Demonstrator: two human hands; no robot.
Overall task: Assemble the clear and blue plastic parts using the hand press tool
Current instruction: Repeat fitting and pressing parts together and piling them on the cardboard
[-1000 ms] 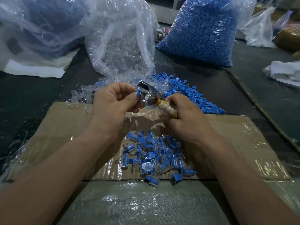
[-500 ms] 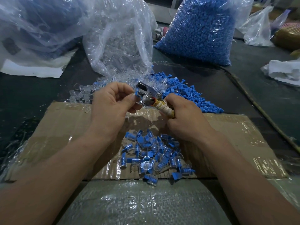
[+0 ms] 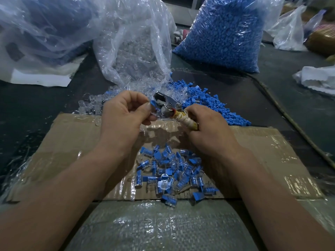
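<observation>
**Head view.** The hand press tool (image 3: 165,106) is held above the far edge of the cardboard sheet (image 3: 72,140). Its long axis runs from the wrapped handle at lower right to the metal head at upper left, and the head points away and leftward. The right hand (image 3: 210,127) curls round the handle. The left hand (image 3: 125,113) pinches a blue part (image 3: 152,102) between thumb and forefinger at the head. A clear part seems to sit just below it, but glare blurs it. Assembled pieces (image 3: 172,169) lie heaped on the cardboard between the wrists. Loose blue parts (image 3: 208,104) lie beyond the hands.
</observation>
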